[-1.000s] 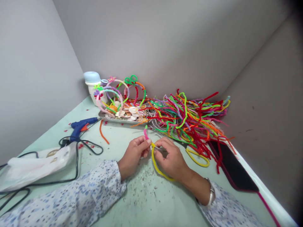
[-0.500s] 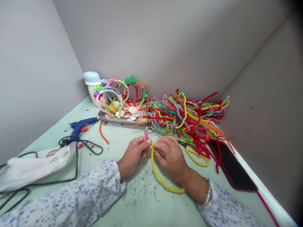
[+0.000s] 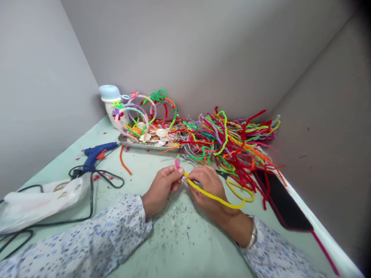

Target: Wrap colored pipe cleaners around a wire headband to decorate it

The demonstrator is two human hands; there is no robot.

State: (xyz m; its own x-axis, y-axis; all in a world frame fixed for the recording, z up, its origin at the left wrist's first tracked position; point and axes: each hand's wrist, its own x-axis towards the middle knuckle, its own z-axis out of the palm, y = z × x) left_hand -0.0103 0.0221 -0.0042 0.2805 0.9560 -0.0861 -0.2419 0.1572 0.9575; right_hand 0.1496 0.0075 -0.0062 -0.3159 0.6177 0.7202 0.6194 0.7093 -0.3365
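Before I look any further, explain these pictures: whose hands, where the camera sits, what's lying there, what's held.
No machine here: these are one person's bare hands, filmed from a camera worn on the head, looking forward and down. The left hand pinches a pink strip where a yellow strip begins. The right hand is at the yellow strip, though its grip is unclear. On the table are a blue glue gun, a metal tray with colorful hoops, and a heap of fuzzy strips.
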